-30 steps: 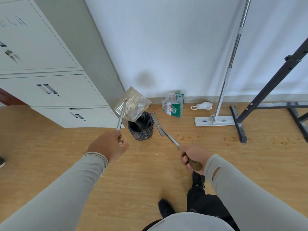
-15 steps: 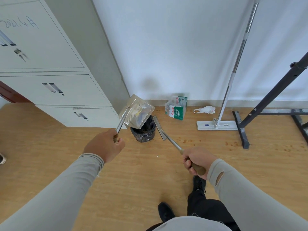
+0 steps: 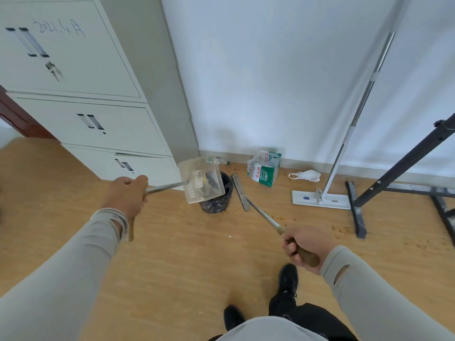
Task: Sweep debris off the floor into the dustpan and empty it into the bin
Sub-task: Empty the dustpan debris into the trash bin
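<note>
My left hand [image 3: 126,194] grips the metal handle of a clear plastic dustpan [image 3: 200,182]. The pan is tipped over a small bin [image 3: 218,196] lined with a black bag, and dark and pale debris shows inside the pan. My right hand [image 3: 304,243] grips the brown wooden end of a metal-handled broom [image 3: 242,193]. The broom's narrow head stands on the floor just right of the bin.
A grey filing cabinet [image 3: 98,119] stands left of the bin. Against the wall lie a green-and-white packet [image 3: 264,169] and a white crumpled bag [image 3: 306,175]. A flat mop [image 3: 321,200] leans on the wall, and a black metal stand [image 3: 357,210] is at right. Brown specks dot the floor there.
The dustpan has swung lower and turned over the bin's mouth, with its handle now nearly level. The view has moved closer to the bin. The broom has stayed beside the bin.
</note>
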Tool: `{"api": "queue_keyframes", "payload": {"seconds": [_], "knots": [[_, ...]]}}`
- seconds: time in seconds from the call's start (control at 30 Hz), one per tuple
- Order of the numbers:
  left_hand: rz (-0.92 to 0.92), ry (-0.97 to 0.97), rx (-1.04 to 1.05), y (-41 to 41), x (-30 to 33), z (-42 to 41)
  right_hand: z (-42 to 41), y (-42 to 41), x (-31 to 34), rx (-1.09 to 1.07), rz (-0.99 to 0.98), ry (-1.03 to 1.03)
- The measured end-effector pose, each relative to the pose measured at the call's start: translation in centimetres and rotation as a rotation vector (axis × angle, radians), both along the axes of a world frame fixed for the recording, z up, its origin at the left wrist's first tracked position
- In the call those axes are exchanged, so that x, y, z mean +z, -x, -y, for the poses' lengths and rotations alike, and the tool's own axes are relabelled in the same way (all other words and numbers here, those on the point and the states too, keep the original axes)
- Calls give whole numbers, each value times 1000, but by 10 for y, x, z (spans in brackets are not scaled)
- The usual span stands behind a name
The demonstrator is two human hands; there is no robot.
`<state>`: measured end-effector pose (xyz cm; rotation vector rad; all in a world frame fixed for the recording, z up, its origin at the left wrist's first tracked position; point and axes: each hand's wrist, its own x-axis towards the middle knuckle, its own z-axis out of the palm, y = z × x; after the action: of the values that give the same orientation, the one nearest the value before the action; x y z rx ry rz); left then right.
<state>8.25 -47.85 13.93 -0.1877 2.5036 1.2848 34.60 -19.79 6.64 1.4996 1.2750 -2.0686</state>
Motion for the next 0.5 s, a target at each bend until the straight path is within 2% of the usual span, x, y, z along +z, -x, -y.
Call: {"api": "queue_keyframes", "payload": {"seconds": [0.17, 0.33, 0.5], "knots": [[247, -337, 146, -18, 23, 31, -17, -12, 1, 18, 43, -45], [358, -353, 125, -55, 28, 58, -22, -9, -2, 167, 169, -130], [439, -332, 221, -84, -17, 69, -19, -3, -24, 319, 258, -198]]}}
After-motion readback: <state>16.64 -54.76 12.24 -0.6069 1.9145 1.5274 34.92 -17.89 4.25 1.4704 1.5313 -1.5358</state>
